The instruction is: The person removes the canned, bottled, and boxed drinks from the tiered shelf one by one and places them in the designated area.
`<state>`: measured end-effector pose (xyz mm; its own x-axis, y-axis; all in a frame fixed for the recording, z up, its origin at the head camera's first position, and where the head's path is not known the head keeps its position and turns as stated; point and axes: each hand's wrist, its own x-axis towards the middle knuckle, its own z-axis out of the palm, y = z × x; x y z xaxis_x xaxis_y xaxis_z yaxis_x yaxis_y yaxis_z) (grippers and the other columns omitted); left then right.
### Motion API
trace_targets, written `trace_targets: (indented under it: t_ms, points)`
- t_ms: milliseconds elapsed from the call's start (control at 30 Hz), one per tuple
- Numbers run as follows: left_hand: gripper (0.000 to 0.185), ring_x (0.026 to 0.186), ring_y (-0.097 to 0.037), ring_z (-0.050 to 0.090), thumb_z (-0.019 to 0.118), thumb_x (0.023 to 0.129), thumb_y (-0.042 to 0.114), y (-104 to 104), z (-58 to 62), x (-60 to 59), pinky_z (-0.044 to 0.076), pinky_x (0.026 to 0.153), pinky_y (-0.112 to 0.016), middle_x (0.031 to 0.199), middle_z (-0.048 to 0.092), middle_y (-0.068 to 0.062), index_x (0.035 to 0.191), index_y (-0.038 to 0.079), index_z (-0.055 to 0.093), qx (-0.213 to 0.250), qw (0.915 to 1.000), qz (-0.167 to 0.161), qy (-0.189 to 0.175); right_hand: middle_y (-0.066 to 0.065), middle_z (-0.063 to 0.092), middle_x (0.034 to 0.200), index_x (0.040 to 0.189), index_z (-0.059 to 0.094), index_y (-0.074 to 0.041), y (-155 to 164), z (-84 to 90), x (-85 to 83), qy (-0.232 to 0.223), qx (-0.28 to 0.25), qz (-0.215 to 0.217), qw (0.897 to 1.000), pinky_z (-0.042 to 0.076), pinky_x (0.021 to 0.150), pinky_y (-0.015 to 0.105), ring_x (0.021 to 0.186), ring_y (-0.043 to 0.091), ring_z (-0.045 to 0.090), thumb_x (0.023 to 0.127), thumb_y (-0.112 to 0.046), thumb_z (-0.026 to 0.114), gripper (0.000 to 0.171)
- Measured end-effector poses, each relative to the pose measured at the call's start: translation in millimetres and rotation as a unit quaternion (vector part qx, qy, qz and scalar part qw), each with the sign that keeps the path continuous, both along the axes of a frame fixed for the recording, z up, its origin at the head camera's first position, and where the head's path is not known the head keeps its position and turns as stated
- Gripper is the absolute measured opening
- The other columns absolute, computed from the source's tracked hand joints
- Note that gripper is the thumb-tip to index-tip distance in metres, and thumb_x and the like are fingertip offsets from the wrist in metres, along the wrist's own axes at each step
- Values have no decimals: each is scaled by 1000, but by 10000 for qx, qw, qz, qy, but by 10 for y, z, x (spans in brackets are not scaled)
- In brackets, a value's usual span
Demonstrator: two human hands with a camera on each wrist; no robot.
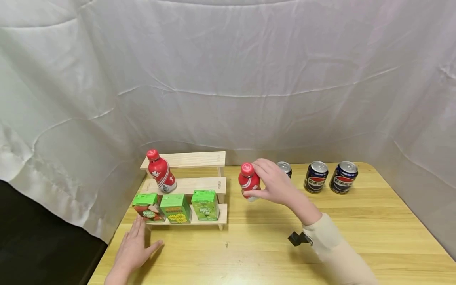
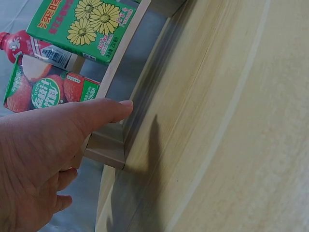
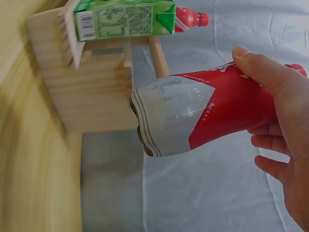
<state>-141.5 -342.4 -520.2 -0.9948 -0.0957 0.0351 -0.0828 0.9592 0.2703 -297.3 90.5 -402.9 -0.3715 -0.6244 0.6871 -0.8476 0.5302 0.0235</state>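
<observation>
My right hand (image 1: pixel 273 183) grips a red bottle (image 1: pixel 248 182) and holds it above the table, to the right of a wooden tiered shelf (image 1: pixel 199 159). In the right wrist view the bottle's white lower part (image 3: pixel 169 116) points toward the shelf. At the shelf's front left corner my left hand (image 1: pixel 132 248) lies with straight fingers and thumb spread. Its fingertips are by the strawberry-picture drink carton (image 1: pixel 149 207); whether they touch the shelf is hard to tell. Another red bottle (image 1: pixel 162 171) stands on the middle tier, at its left end.
On the lowest tier, a yellow-flower carton (image 1: pixel 175 209) and a light green carton (image 1: pixel 205 206) stand beside the strawberry one. Two dark blue cola cans (image 1: pixel 316 177) (image 1: pixel 343 177) stand at the back right, with a third can (image 1: pixel 285 168) partly behind my right hand. Grey curtain (image 1: pixel 249 79) surrounds the table.
</observation>
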Motion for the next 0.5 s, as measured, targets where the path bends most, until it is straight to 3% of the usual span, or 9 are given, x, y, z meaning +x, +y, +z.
trace_targets:
  t_ms: [367,500]
  points:
    - [111,142,-54,18,62,85,62,6,-13,-22,18,112,-71,155,12,-38,147,-17,16,-3,9999,14,-133,9,63,110,117,63,-4,529,-189,126,-84,-10,-372,9993,54,90,46,105,27,59,62,-48,87,75]
    - [111,142,-54,18,63,85,61,4,-1,-23,18,112,-71,155,11,-38,148,-17,15,8,9999,2,-105,10,64,112,117,63,-4,702,-274,148,-94,-23,-594,9982,52,92,47,107,30,59,60,-48,87,76]
